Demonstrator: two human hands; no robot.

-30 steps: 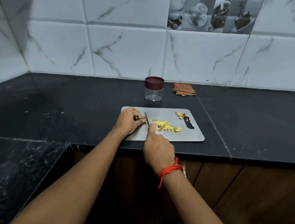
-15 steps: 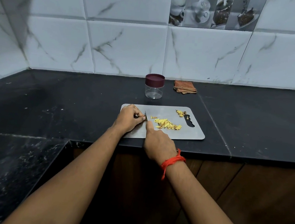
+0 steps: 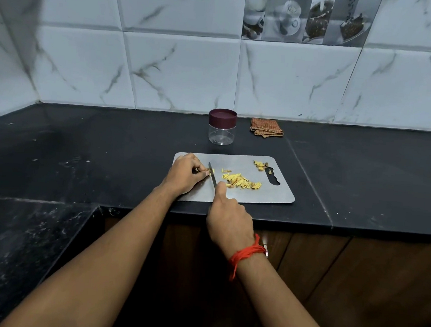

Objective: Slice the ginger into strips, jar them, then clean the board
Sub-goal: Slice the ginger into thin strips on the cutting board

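steel board [image 3: 271, 195], ginger strips [image 3: 239, 181], left fingers [image 3: 200, 174] pinch ginger piece [image 3: 209, 173], right fingers [image 3: 220, 190] grip knife [image 3: 212, 176]

One jar [image 3: 222, 127], one board [image 3: 271, 194], one knife [image 3: 212, 174]

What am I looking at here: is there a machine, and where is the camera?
No machine: these are a person's two bare hands, filmed by a camera worn on the head, looking down. On the black counter lies a grey cutting board with a pile of yellow ginger strips. The left hand pinches a small ginger piece; the right hand grips a knife, its blade just beside that piece. Behind the board stand a lidded clear jar and a folded cloth.
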